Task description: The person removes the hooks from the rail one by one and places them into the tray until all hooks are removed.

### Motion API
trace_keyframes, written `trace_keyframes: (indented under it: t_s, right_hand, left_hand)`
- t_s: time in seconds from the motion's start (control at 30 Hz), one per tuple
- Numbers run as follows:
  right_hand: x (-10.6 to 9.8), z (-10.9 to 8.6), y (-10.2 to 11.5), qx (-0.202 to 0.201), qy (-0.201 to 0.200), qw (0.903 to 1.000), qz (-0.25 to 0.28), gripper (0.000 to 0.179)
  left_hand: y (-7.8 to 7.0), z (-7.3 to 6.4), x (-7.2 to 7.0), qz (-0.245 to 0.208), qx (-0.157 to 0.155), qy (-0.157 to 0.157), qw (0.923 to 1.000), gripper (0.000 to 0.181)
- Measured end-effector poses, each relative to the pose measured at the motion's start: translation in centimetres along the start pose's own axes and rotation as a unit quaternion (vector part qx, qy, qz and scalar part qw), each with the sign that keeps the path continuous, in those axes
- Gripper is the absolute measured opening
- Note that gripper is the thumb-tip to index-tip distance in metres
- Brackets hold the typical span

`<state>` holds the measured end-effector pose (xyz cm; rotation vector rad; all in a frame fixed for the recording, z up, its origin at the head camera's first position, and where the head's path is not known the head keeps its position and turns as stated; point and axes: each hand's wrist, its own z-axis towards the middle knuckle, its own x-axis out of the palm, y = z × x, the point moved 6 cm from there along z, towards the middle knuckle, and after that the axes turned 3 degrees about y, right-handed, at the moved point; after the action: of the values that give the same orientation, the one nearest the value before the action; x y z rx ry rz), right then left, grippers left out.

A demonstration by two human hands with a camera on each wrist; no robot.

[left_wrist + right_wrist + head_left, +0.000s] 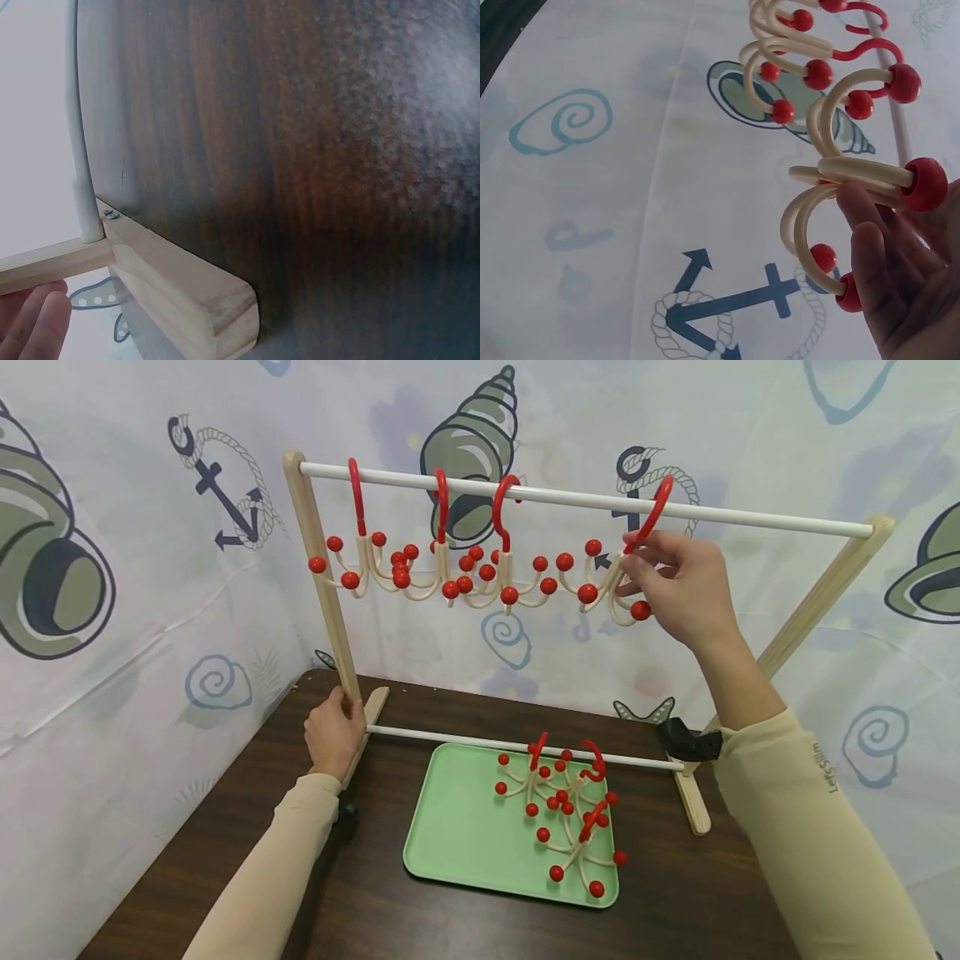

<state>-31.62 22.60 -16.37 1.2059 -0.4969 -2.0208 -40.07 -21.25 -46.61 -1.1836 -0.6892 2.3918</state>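
Note:
With its fingers, my right hand (686, 581) pinches a multi-armed hanger (617, 578) just below its red hook. The hook (663, 497) loops over the rack's white top rod (577, 497); cream arms with red ball tips (926, 184) curve out in the right wrist view. Left of it, three more such hangers (506, 564) hang from the same rod. Low on the rack's left wooden post (322, 581), my left hand (335, 735) grips the wood above its foot. Only a few left fingers (46, 326) show behind the post in the left wrist view.
A green tray (457, 835) lies on the dark wooden table (360, 910), with three more hangers (573, 814) grouped at its right side. The rack's lower white rod (420, 735) runs behind it, and the right post (825, 589) leans beyond my right arm.

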Motion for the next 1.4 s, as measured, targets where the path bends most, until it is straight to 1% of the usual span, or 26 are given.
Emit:
trace_keyframes:
  t_s: [0.13,0.23,0.37,0.47,0.6,0.73,0.9,1.03,1.13,1.2,1.27,1.4]
  right_hand:
    - [-1.0,-1.0,0.0,0.009,-0.013,0.9997,0.019,0.035]
    - [-1.3,-2.4,-0.3,0.025,-0.017,0.9994,0.019,0.036]
    - [-0.9,-5.1,-1.1,0.042,-0.019,0.9987,0.018,0.035]
    - [0.1,-7.6,-1.6,0.045,-0.018,0.9983,0.031,0.031]
    - [2.6,-11.5,-2.4,0.052,-0.001,0.9968,0.061,0.027]
    - [6.3,-15.2,-3.0,0.073,0.026,0.9932,0.087,0.021]
    - [11.8,-19.0,-3.8,0.131,0.055,0.983,0.116,0.019]
    - [15.5,-21.5,-4.4,0.163,0.063,0.9773,0.119,0.016]
    - [17.8,-22.7,-5.1,0.171,0.061,0.977,0.112,0.016]
    - [19.0,-23.1,-5.6,0.164,0.055,0.9792,0.106,0.016]
    - [19.8,-23.2,-6.2,0.158,0.046,0.9821,0.091,0.017]
    - [20.6,-23.1,-7.3,0.155,0.015,0.9862,0.057,0.021]
  left_hand:
    - [0.0,0.0,0.0,-0.001,0.0,0.0,1.0,0.017]
    - [0.0,0.0,0.0,-0.001,0.001,0.0,1.0,0.017]
    - [0.0,0.0,0.1,-0.002,0.0,0.0,1.0,0.017]
    - [-0.1,-0.1,0.0,-0.003,-0.001,0.002,1.0,0.016]
    - [-0.2,-0.1,-0.1,-0.004,-0.001,0.004,1.0,0.016]
    - [-0.1,0.0,-0.1,-0.005,-0.002,0.006,1.0,0.016]
    - [0.0,0.0,0.1,-0.005,-0.007,0.008,0.9999,0.017]
    - [-0.1,0.1,0.3,-0.007,-0.009,0.011,0.9999,0.017]
    - [-0.1,0.1,0.3,-0.007,-0.012,0.012,0.9998,0.018]
    - [-0.1,0.1,0.2,-0.005,-0.015,0.012,0.9998,0.018]
    - [0.0,0.1,0.2,-0.004,-0.016,0.012,0.9998,0.018]
    - [0.1,-0.1,0.1,-0.004,-0.015,0.012,0.9998,0.018]
